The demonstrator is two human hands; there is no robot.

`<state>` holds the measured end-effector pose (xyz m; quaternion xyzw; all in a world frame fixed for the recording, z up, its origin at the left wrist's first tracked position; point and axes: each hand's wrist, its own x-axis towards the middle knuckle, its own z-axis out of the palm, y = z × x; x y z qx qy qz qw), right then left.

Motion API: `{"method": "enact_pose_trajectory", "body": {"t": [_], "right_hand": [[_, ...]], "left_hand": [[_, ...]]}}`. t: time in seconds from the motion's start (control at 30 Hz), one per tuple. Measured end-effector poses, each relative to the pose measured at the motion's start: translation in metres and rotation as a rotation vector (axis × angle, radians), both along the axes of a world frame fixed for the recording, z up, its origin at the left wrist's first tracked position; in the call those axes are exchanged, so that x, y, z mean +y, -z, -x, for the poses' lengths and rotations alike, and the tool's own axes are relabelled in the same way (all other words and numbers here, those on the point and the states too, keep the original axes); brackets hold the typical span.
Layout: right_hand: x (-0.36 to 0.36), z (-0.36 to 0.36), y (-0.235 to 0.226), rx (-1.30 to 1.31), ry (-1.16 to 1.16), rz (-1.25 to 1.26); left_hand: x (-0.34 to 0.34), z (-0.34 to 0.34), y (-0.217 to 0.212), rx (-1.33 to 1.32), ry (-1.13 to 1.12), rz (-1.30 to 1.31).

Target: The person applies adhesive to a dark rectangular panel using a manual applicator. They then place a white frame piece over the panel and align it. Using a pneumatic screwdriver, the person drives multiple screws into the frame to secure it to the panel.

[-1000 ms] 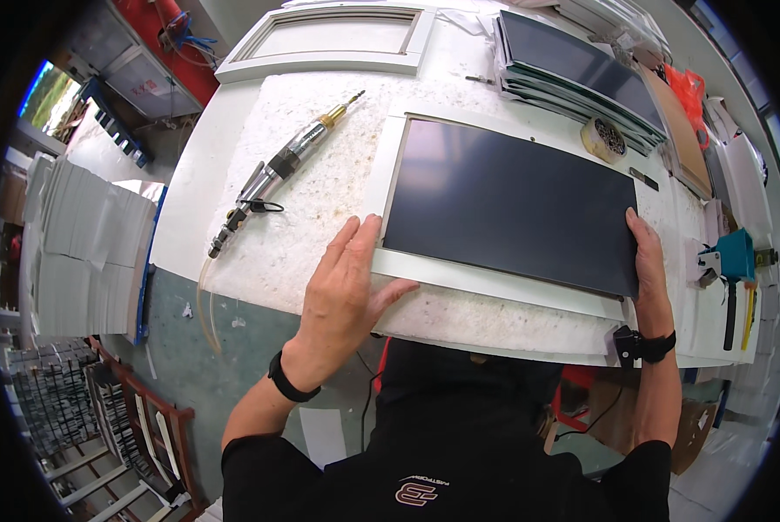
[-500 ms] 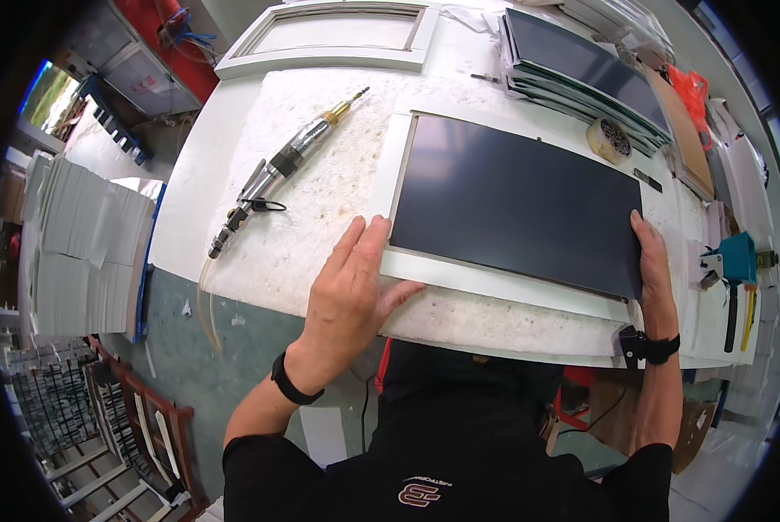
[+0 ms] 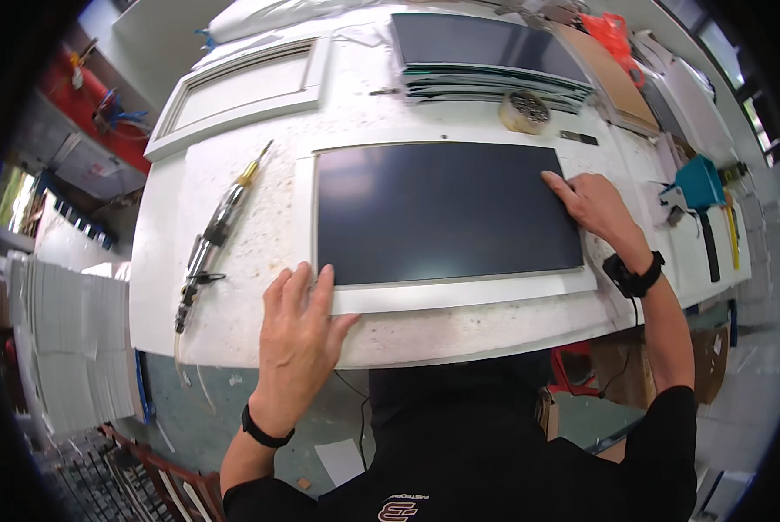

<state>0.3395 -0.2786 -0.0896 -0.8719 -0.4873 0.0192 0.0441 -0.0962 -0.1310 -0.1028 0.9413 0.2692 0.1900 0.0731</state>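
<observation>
A dark panel [image 3: 447, 211] in its white frame [image 3: 460, 294] lay flat on the worktop [image 3: 233, 331]. The left hand [image 3: 299, 335] pressed the frame's near corner, grip spread; the right hand [image 3: 595, 209] lay flat on the panel's right edge, grip spread.

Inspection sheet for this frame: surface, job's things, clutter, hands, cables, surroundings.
Surface: white worktable, speckled and stained near the front edge.
Job's things: dark flat panel lying in a white frame, flat on the table.
Clutter: powered screwdriver left of the frame; stack of dark panels at the back; tape roll; empty white frame; teal-handled tool at right.
Hands: left hand flat on the frame's lower left corner; right hand on the panel's right edge. Both wear dark wristbands.
Cables: thin line trailing from the screwdriver's rear end over the table edge.
Surroundings: stacked white sheets at left; floor below.
</observation>
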Motion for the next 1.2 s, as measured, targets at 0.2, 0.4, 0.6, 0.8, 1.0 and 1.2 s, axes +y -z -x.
{"method": "enact_pose_trajectory", "body": {"t": [0.2, 0.4, 0.6, 0.8, 1.0, 1.2], "right_hand": [[-0.005, 0.012, -0.014, 0.032, 0.039, -0.067], [-0.066, 0.022, -0.006, 0.365, -0.080, -0.556], [-0.116, 0.028, 0.003, 0.493, -0.031, -0.626], [-0.118, 0.027, 0.018, 0.445, -0.225, -0.663], [-0.144, 0.031, 0.010, 0.622, -0.107, -0.568], [-0.188, 0.001, -0.055, -0.091, -0.141, -0.785]], "left_hand": [[-0.006, 0.000, -0.005, 0.071, -0.031, -0.009], [-0.004, -0.007, -0.037, 0.268, 0.026, -0.057], [0.003, -0.104, -0.083, 0.329, 0.518, 0.124], [0.045, -0.211, -0.049, 0.395, 0.611, 0.125], [0.045, -0.237, -0.036, 0.466, 0.642, 0.121], [0.033, -0.243, -0.066, 0.539, 0.587, 0.146]]}}
